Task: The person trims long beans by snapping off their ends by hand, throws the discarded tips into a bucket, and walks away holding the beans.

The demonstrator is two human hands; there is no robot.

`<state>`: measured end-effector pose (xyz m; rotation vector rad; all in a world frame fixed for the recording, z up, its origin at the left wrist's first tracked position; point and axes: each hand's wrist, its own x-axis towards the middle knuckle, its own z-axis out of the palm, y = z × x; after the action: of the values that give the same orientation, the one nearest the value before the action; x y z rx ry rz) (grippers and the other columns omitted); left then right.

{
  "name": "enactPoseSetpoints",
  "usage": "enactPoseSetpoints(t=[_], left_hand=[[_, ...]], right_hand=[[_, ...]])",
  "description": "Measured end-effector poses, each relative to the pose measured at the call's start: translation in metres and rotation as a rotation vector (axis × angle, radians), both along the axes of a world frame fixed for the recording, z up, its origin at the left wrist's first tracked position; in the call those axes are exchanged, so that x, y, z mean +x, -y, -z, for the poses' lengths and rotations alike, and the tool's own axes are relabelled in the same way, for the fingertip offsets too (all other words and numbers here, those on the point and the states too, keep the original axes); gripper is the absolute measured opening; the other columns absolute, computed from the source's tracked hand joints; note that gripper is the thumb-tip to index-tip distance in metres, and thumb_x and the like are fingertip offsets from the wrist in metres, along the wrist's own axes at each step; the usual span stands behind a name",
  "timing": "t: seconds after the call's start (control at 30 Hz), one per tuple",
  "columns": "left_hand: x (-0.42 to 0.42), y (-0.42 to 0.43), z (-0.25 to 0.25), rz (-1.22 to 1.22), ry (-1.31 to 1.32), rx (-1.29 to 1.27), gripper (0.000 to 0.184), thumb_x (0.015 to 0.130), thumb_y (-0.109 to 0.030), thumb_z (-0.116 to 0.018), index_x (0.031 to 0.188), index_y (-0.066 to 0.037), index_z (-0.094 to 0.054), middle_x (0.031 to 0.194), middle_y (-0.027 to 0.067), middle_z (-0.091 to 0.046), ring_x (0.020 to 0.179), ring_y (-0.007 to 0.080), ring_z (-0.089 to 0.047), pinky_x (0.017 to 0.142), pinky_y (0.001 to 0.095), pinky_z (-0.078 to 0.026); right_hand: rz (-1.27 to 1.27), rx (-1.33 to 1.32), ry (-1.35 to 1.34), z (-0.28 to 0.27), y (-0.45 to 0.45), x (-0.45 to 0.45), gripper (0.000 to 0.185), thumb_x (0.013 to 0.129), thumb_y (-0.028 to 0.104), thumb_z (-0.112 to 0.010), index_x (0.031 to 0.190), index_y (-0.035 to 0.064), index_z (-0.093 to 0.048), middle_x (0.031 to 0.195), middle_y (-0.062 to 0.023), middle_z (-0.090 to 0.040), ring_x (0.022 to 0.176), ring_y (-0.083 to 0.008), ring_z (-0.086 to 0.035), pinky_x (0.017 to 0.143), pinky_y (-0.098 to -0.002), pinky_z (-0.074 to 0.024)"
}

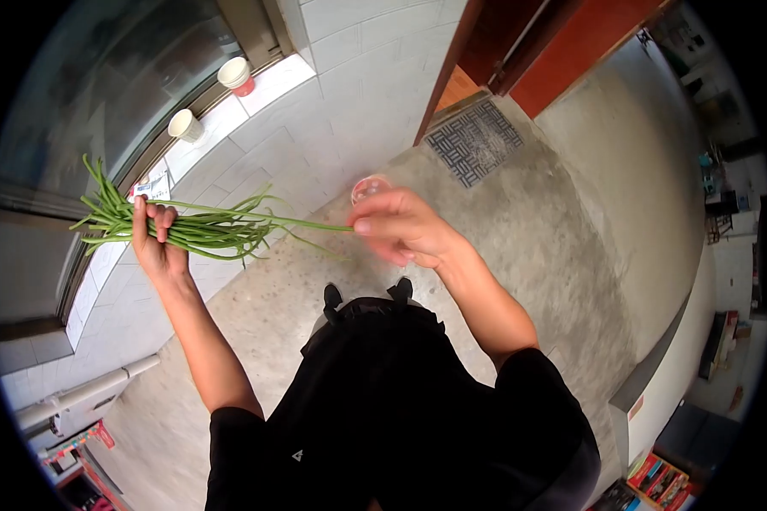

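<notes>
Bunch (209,232): many long green stalks together, held in the air in front of the white wall (294,140), just below the edge of the sill; it does not seem to rest on anything.
Left hand (158,254): closed around the bunch, nearer to its left end; probably it grips there so that the loose stalks keep in one bundle, while their right ends remain free.
Right hand (405,226): thumb and fingertips pinch the end of one stalk; the hand is blurred, so how firmly it holds cannot be told.
Stalk (315,224): it runs nearly straight from the bunch to the right hand; the hands are well apart, which perhaps holds it clear of the others.
Sill (270,83): it carries a red-and-white cup (236,77) near its far corner and a white cup (185,126) nearer to the bunch, along the window-side edge; this ledge perhaps serves to have them away from the arms.
Packet (152,186): just beside the left hand, partly hidden; whether they touch cannot be told.
Round thing (369,186): red-edged, mostly hidden behind the right hand; its kind is not clear.
Mat (475,143): on the floor (528,247), before the doorway.
</notes>
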<state>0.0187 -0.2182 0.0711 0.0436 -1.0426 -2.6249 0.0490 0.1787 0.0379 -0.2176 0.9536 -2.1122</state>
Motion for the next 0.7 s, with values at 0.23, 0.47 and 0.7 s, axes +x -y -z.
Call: enactPoseSetpoints(t=[0.23, 0.47, 0.7], left_hand=[[0.048, -0.029, 0.024, -0.214, 0.142, -0.264, 0.02, 0.094, -0.012, -0.065, 0.104, 0.005, -0.06, 0.073, 0.0088, -0.062, 0.046, 0.0114, -0.043, 0.047, 0.027, -0.04], [0.132, -0.016, 0.057, -0.355, 0.298, -0.169, 0.015, 0.094, -0.008, -0.063, 0.106, 0.001, -0.06, 0.078, 0.0068, -0.062, 0.044, 0.0093, -0.038, 0.049, 0.0257, -0.038], [0.158, 0.117, 0.099, -0.572, 0.285, 0.05, 0.016, 0.092, -0.007, -0.065, 0.106, 0.001, -0.061, 0.081, 0.0064, -0.063, 0.046, 0.0093, -0.04, 0.052, 0.0261, -0.04]], right_hand=[[0.012, 0.426, -0.352, 0.055, 0.009, -0.02, 0.018, 0.089, 0.003, -0.069, 0.107, -0.0014, -0.068, 0.081, -0.0034, -0.067, 0.072, -0.0119, -0.063, 0.065, -0.0283, -0.0503], [-0.317, 0.426, -0.286, 0.079, 0.082, -0.033, 0.019, 0.092, 0.007, -0.068, 0.11, -0.0009, -0.067, 0.078, -0.0011, -0.066, 0.066, -0.0087, -0.061, 0.059, -0.0239, -0.046], [-0.255, 0.509, -0.413, 0.083, 0.225, -0.063, 0.015, 0.096, 0.014, -0.064, 0.101, 0.0005, -0.067, 0.071, -0.0017, -0.064, 0.057, -0.0084, -0.056, 0.052, -0.0227, -0.0429]])
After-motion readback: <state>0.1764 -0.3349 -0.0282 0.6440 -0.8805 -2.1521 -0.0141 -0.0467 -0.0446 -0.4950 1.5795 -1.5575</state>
